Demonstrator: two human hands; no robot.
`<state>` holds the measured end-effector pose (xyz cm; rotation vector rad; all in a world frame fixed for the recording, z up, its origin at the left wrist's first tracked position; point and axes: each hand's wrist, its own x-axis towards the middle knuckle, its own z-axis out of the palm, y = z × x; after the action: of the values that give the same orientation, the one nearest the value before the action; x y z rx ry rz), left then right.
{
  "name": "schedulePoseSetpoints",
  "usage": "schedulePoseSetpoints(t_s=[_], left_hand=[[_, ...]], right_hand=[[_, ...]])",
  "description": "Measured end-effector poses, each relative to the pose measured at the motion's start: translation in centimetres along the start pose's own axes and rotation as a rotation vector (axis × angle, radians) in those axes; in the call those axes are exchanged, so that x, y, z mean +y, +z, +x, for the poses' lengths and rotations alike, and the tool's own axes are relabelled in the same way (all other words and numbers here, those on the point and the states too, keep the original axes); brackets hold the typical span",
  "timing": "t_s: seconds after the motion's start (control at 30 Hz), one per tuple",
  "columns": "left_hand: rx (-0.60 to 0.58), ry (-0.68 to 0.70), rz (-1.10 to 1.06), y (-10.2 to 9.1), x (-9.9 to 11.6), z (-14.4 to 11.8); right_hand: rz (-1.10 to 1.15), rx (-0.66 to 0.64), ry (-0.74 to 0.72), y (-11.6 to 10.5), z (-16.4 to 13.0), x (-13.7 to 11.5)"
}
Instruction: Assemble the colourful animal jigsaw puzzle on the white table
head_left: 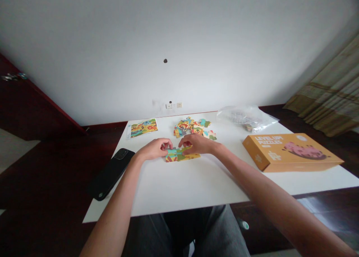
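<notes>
Where the puzzle [179,158] lies on the table [179,189], the left hand [157,147] and the right hand [196,143] meet its far edge, fingers curled; whether either grips a piece cannot be told. Loose pieces [196,129] lie just beyond.

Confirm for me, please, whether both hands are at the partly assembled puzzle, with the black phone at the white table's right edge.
Not quite: the head view shows the black phone at the white table's left edge. The left hand and right hand are at the partly assembled puzzle, as you say.
</notes>
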<state>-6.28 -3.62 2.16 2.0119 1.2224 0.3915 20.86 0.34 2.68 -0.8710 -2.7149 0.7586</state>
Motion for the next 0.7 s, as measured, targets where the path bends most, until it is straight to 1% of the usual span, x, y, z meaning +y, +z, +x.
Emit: schedulePoseSetpoints(t_s=[0.17, 0.27, 0.37, 0.57, 0.7], left_hand=[[-0.056, 0.029, 0.085, -0.2, 0.7, -0.3], [-0.036, 0.038, 0.108, -0.1, 1.2, -0.3], [-0.034, 0.018, 0.117, 0.0, 1.5, -0.3], [0.010, 0.001, 0.117, 0.3, 1.1, 0.0], [0.030, 0.033, 0.119, 0.6, 1.3, 0.0]], right_hand=[[0.012, 0.000, -0.002, 0.0, 0.0, -0.2], [0.020, -0.011, 0.009, -0.1, 0.0, -0.3], [0.024, -0.011, 0.014, -0.2, 0.0, -0.3], [0.017, -0.024, 0.030, -0.3, 0.0, -0.7], [0.026, -0.025, 0.033, -0.4, -0.1, -0.8]])
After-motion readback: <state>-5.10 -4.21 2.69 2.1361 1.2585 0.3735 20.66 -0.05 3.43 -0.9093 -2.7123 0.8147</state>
